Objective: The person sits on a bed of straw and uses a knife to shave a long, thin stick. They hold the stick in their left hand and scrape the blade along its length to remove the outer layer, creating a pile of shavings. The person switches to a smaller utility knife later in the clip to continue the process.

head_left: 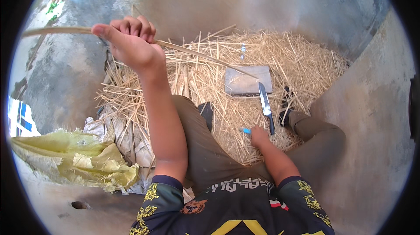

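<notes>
My raised left hand, fingers curled, grips a long thin bamboo strip. One end of the strip runs off to the far left; the other slants down over a grey square block. Low in front of me, my right hand is closed, with a small blue object poking out on its left side. What kind of thing it is cannot be made out. Close to that hand, a large knife lies with its black handle toward me and its blade toward the block.
A heap of cut straw-coloured slivers covers the floor around the block and my legs. To the left lies a torn yellow sack. Grey concrete walls rise at the back and right. A dark sandal shows beside my left leg.
</notes>
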`<state>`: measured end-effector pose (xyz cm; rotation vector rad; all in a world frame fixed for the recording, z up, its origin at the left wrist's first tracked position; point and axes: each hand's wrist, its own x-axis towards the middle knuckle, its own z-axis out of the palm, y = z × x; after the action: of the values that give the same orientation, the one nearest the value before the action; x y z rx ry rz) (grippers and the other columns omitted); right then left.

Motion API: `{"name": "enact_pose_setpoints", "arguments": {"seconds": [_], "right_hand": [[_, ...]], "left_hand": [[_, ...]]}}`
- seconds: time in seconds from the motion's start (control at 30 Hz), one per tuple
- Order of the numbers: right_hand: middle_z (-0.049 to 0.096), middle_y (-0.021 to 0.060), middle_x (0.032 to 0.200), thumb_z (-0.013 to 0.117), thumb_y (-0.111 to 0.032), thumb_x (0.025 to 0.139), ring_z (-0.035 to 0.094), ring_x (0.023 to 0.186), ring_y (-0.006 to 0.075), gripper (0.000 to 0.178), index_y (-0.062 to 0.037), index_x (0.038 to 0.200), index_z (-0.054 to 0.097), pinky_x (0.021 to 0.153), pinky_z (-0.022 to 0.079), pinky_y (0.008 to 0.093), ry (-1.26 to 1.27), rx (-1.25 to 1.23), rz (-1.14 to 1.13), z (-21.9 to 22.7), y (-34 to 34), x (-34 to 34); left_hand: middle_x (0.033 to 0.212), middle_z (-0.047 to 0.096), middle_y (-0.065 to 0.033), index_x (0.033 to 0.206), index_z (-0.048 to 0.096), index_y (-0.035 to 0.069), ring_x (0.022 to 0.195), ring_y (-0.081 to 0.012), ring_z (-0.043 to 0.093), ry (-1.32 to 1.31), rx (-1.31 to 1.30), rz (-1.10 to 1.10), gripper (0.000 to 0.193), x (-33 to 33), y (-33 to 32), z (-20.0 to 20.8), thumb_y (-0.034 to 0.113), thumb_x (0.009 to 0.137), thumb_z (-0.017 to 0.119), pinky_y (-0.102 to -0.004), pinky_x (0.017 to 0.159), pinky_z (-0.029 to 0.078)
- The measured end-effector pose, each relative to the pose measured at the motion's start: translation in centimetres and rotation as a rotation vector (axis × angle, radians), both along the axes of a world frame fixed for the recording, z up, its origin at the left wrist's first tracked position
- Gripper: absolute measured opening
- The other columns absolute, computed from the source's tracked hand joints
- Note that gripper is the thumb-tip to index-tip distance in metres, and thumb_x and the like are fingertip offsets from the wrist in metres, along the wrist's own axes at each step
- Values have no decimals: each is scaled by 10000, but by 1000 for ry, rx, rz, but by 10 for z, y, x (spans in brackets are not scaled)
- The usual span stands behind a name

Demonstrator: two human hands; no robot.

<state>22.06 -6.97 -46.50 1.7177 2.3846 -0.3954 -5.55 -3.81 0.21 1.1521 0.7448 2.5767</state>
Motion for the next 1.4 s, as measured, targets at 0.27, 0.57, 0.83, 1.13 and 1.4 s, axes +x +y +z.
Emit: {"name": "enact_pose_setpoints", "arguments": {"seconds": [0.27,0.57,0.83,1.13,1.4], "right_hand": [[670,135,1090,617,-239,854,667,1021,308,292,-88,1100,660,889,501,452,-58,-34,-35,49,23,-13],[448,-25,570,660,-390,929,338,400,49,428,-34,1154,581,406,377,238,1940,-269,-452,275,84,-30],[485,-12,631,651,-336,949,332,419,43,289,-69,869,573,439,378,223,2052,-51,-469,354,138,5],[494,-14,620,672,-319,938,331,404,46,271,-89,830,579,443,344,224,1922,-12,-412,376,141,30],[498,-12,619,662,-352,945,353,415,34,327,-57,827,584,437,375,217,1997,-113,-140,382,140,26]], "left_hand": [[608,340,-6,733,327,126,521,-140,309,-484,151,-66,616,-35,25,-26,684,976,228,-291,473,288],[1077,535,-55,1198,534,126,1035,-185,536,-497,-221,-67,737,-8,16,-54,683,979,105,-427,928,420],[1188,635,-148,1451,404,71,1104,-235,597,-136,-606,-724,801,35,-82,-111,677,988,159,-372,856,486],[1104,665,-170,1169,628,-9,1116,-332,597,1335,-607,324,407,12,-190,-76,266,876,688,-439,971,435],[814,662,-95,1080,626,21,728,-181,631,1042,-1380,-515,238,18,-183,-100,228,999,539,-292,674,481]]}}
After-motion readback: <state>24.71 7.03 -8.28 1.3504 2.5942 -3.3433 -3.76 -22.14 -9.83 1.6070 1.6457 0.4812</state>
